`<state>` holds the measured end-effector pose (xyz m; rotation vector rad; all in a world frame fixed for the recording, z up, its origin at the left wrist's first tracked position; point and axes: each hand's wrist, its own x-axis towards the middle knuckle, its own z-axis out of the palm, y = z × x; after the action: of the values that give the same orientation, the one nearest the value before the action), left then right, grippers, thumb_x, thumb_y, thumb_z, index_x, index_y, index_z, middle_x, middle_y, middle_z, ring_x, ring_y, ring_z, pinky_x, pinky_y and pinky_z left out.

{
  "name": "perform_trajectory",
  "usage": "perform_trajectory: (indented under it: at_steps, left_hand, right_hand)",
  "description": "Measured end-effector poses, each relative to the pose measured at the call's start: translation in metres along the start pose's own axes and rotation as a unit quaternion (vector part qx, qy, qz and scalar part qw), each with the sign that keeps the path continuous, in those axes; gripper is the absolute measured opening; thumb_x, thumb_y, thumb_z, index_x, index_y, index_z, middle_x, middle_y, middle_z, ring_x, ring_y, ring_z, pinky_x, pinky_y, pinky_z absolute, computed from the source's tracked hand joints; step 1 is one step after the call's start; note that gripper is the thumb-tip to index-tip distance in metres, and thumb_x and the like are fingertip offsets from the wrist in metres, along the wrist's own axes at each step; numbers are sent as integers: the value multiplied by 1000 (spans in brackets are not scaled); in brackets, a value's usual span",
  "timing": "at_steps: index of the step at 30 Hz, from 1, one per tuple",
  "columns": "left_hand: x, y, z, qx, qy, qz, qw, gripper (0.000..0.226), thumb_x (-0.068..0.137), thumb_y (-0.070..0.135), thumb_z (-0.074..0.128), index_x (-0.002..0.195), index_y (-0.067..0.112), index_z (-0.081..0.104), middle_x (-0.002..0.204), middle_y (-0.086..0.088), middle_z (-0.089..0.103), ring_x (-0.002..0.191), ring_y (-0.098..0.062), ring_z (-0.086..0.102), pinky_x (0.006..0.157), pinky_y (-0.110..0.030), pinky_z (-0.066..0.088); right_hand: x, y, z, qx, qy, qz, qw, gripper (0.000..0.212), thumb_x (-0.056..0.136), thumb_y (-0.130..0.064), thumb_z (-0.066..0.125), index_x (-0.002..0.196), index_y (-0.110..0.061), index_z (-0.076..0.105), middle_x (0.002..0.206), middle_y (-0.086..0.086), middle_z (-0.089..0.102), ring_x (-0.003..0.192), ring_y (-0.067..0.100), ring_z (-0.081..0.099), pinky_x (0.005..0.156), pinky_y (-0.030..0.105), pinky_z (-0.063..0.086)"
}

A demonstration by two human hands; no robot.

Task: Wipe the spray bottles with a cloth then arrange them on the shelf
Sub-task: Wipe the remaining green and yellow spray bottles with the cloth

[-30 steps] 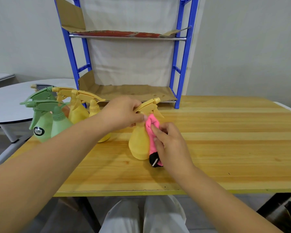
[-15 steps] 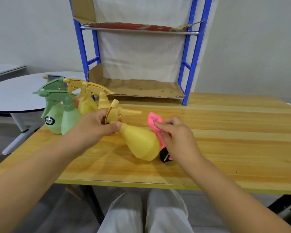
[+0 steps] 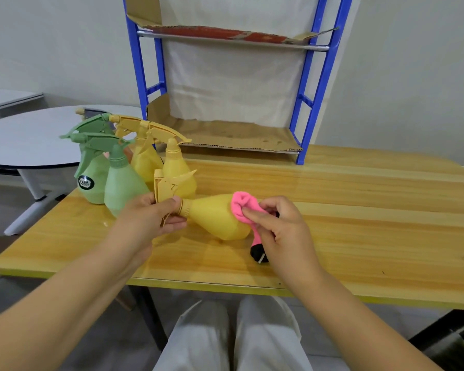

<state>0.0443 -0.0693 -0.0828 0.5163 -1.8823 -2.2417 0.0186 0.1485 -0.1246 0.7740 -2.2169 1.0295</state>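
Head view: left hand (image 3: 148, 220) grips the yellow plastic spray bottle (image 3: 215, 218) at its neck, likely light and slick; right hand (image 3: 284, 232) pinches the soft pink cloth (image 3: 241, 205).

black oval label (image 3: 86, 182) on green spray bottle (image 3: 98, 167), white script, perhaps begins Q

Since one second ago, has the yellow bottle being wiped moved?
Yes. The yellow bottle stood upright on the table; now it is tipped sideways, its head toward the standing bottles.
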Motion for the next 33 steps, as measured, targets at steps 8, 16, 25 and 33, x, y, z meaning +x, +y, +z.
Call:
perform_trajectory:
  at_steps: [8, 16, 25, 33]
  left_hand:
    - [-3, 3, 0, -147, 15, -122, 981, 16, 90, 10, 56, 101, -1, 54, 92, -21, 62, 76, -26, 65, 56, -34, 59]
    - [0, 18, 0, -152, -36, -108, 982, 12, 91, 8, 53, 98, -2, 55, 88, -19, 63, 66, -23, 68, 61, -35, 59]
    - [5, 18, -13, -174, -65, -124, 975, 17, 91, 9, 52, 104, 0, 57, 81, -17, 70, 65, -23, 71, 53, -32, 59]
    - [3, 8, -6, -156, -105, -143, 972, 18, 87, 5, 53, 103, -3, 57, 80, -18, 72, 66, -24, 72, 54, -31, 59]
  right_hand:
    - [-8, -2, 0, -57, 17, -84, 995, 27, 86, -14, 53, 104, -23, 71, 105, -8, 49, 94, 19, 51, 74, 27, 47]
    - [-6, -1, -3, 3, 60, -1, 998, 49, 77, 11, 65, 104, -29, 69, 100, -19, 49, 98, 6, 51, 79, 9, 41]
    - [16, -16, -32, 175, 103, 154, 967, 42, 80, 8, 63, 97, -29, 71, 94, -11, 58, 89, -2, 56, 76, 8, 42]
    - [33, -26, -32, 244, 88, 155, 953, 40, 82, 11, 59, 94, -24, 72, 95, -4, 62, 91, 0, 58, 78, 9, 44]
